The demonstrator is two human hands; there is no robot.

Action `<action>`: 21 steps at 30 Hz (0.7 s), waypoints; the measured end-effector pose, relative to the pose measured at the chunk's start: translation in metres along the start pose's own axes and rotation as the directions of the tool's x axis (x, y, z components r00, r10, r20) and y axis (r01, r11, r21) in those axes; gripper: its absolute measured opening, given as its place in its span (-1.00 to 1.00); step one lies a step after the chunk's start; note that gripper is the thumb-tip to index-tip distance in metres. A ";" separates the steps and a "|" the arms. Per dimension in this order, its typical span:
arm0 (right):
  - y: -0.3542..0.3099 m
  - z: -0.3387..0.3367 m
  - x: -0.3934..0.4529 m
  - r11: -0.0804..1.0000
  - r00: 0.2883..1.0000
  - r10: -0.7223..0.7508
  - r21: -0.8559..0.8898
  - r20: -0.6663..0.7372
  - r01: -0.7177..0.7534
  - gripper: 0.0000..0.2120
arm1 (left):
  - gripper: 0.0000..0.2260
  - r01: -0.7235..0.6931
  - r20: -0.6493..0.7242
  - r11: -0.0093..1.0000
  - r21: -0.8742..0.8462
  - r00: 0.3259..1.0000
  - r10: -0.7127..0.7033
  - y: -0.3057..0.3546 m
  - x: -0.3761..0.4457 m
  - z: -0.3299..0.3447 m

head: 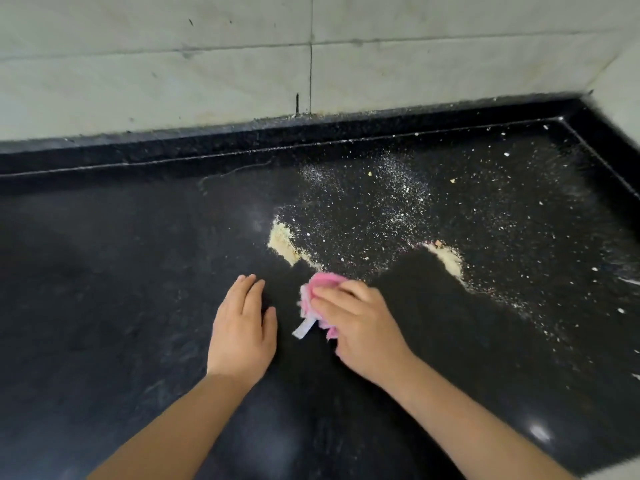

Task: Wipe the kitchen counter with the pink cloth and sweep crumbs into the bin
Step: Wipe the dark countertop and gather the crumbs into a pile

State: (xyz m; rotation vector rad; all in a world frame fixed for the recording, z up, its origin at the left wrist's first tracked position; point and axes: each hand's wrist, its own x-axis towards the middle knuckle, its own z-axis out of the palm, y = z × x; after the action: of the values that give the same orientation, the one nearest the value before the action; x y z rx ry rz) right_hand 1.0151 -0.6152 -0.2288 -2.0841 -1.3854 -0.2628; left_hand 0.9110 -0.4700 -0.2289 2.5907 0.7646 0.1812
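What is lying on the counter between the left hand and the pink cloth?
Nothing: in the head view, only bare black counter separates the left hand from the pink cloth.

On the counter (104,271) the left hand (242,334) lies flat at nine o'clock of the right hand (360,327), which rests on the cloth (320,284). One crumb pile (282,242) lies at eleven o'clock of the cloth, another (448,259) at two o'clock, scattered crumbs (363,209) between them. The tiled wall (207,64) stands behind at twelve
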 end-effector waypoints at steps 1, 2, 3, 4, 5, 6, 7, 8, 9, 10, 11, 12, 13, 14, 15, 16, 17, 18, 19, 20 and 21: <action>-0.010 0.014 0.000 1.000 0.999 -0.016 -0.006 0.050 0.016 -0.56 | -0.63 0.003 -0.009 1.000 -0.010 1.000 -0.003 -0.010 0.008 -0.006; -0.013 0.024 0.000 0.999 0.995 -0.023 -0.032 0.097 0.026 -0.57 | -0.65 0.005 -0.015 1.000 -0.010 1.000 -0.005 -0.018 0.017 -0.013; -0.008 0.029 0.000 0.998 0.990 -0.019 -0.060 0.141 0.027 -0.58 | -0.65 0.012 -0.013 1.000 -0.005 1.000 -0.012 -0.027 0.026 -0.019; 0.004 0.028 0.000 0.997 0.985 -0.001 -0.082 0.172 0.015 -0.59 | -0.63 0.019 -0.002 1.000 0.005 1.000 -0.018 -0.034 0.035 -0.023; 0.016 0.026 0.001 0.995 0.982 0.033 -0.101 0.186 -0.014 -0.60 | -0.61 0.019 0.013 1.000 0.025 1.000 -0.019 -0.043 0.043 -0.028; 0.032 0.020 0.001 0.990 0.983 0.066 -0.134 0.174 -0.043 -0.61 | -0.59 0.021 0.025 0.998 0.051 0.999 -0.022 -0.050 0.053 -0.032; 0.047 0.011 0.003 0.980 0.983 0.109 -0.182 0.145 -0.082 -0.60 | -0.58 0.023 0.037 0.997 0.077 0.999 -0.026 -0.057 0.062 -0.035; 0.061 0.001 0.004 0.963 0.981 0.161 -0.233 0.106 -0.133 -0.58 | -0.57 0.029 0.053 0.995 0.099 0.998 -0.035 -0.064 0.069 -0.038; 0.072 -0.007 0.009 0.942 0.973 0.220 -0.274 0.070 -0.194 -0.53 | -0.57 0.036 0.065 0.994 0.107 0.997 -0.043 -0.070 0.078 -0.041; 0.080 -0.017 0.013 0.918 0.961 0.277 -0.302 0.025 -0.257 -0.49 | -0.56 0.040 0.076 0.992 0.119 0.996 -0.049 -0.072 0.084 -0.042; 0.082 -0.023 0.018 0.893 0.945 0.327 -0.320 -0.026 -0.317 -0.53 | -0.56 0.038 0.089 0.990 0.135 0.995 -0.050 -0.074 0.090 -0.043; 0.081 -0.025 0.023 0.873 0.929 0.361 -0.323 -0.078 -0.366 -0.60 | -0.55 0.030 0.105 0.988 0.149 0.993 -0.046 -0.076 0.097 -0.042; 0.075 -0.024 0.028 0.863 0.917 0.379 -0.309 -0.125 -0.399 -0.60 | -0.55 0.022 0.116 0.987 0.160 0.992 -0.041 -0.078 0.103 -0.041; 0.064 -0.020 0.030 0.872 0.916 0.373 -0.283 -0.146 -0.400 -0.55 | -0.55 0.018 0.118 0.985 0.169 0.992 -0.038 -0.078 0.106 -0.040; 0.049 -0.012 0.034 0.885 0.920 0.361 -0.256 -0.153 -0.390 -0.53 | -0.55 0.007 0.118 0.985 0.174 0.993 -0.027 -0.079 0.110 -0.039; 0.033 -0.002 0.035 0.906 0.933 0.332 -0.227 -0.137 -0.356 -0.52 | -0.55 -0.008 0.117 0.984 0.177 0.993 -0.013 -0.081 0.113 -0.037; 0.015 0.010 0.036 0.931 0.953 0.285 -0.205 -0.108 -0.301 -0.53 | -0.55 -0.019 0.114 0.983 0.181 0.993 -0.002 -0.083 0.113 -0.035; -0.001 0.022 0.036 0.954 0.970 0.232 -0.178 -0.067 -0.241 -0.54 | -0.55 -0.029 0.109 0.983 0.181 0.994 0.009 -0.085 0.113 -0.033; -0.014 0.033 0.035 0.970 0.983 0.182 -0.161 -0.022 -0.183 -0.55 | -0.55 -0.034 0.098 0.983 0.179 0.995 0.016 -0.086 0.112 -0.032; -0.021 0.042 0.033 0.978 0.990 0.143 -0.153 0.017 -0.139 -0.56 | -0.55 -0.034 0.085 0.984 0.174 0.996 0.020 -0.087 0.111 -0.031; -0.022 0.050 0.030 0.982 0.991 0.123 -0.149 0.051 -0.114 -0.57 | -0.55 -0.035 0.076 0.985 0.168 0.997 0.022 -0.087 0.111 -0.029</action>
State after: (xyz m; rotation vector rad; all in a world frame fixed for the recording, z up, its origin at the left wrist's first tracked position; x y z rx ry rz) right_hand 1.0001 -0.5571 -0.2454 -2.3031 -1.3045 -0.2601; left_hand 0.9546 -0.3329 -0.2404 2.7523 0.7461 0.0300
